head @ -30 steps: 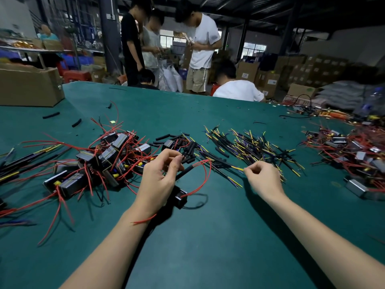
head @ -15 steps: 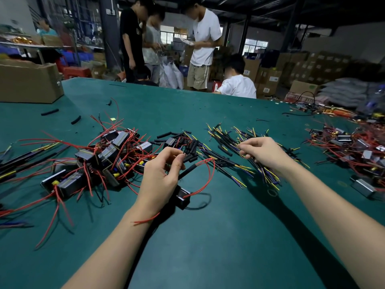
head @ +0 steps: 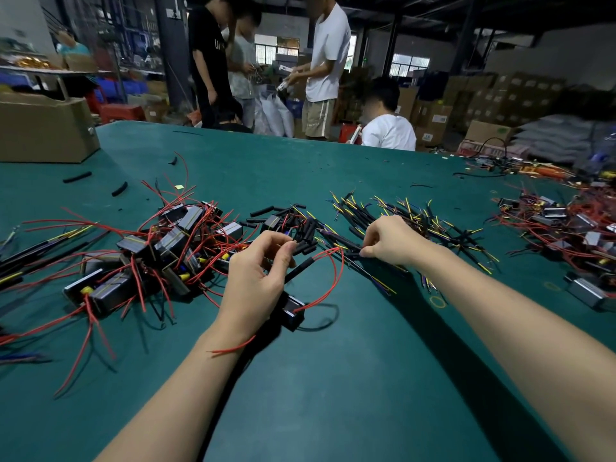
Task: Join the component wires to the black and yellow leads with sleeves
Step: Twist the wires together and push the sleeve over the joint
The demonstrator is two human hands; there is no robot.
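Bare green bench point(head: 333, 395) lies nearside. Left hand point(head: 256, 281) still pinches a sleeve point(head: 300, 270); right hand point(head: 390, 241) has dropped onto the leads point(head: 416, 218), pinching one.

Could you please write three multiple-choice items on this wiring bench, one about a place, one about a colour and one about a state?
1. Where does the cardboard box stand?
A. far left of the table
B. near right corner
C. under the table

2. What colour are the wires from the component by the left hand?
A. blue
B. red
C. white

3. What is the right hand doing?
A. lying flat and open
B. pinching a black lead at the lead pile
C. holding scissors

Answers: 1 A, the box sits at the table's far-left edge. 2 B, red wires loop from the component. 3 B, its fingers are curled onto a lead.
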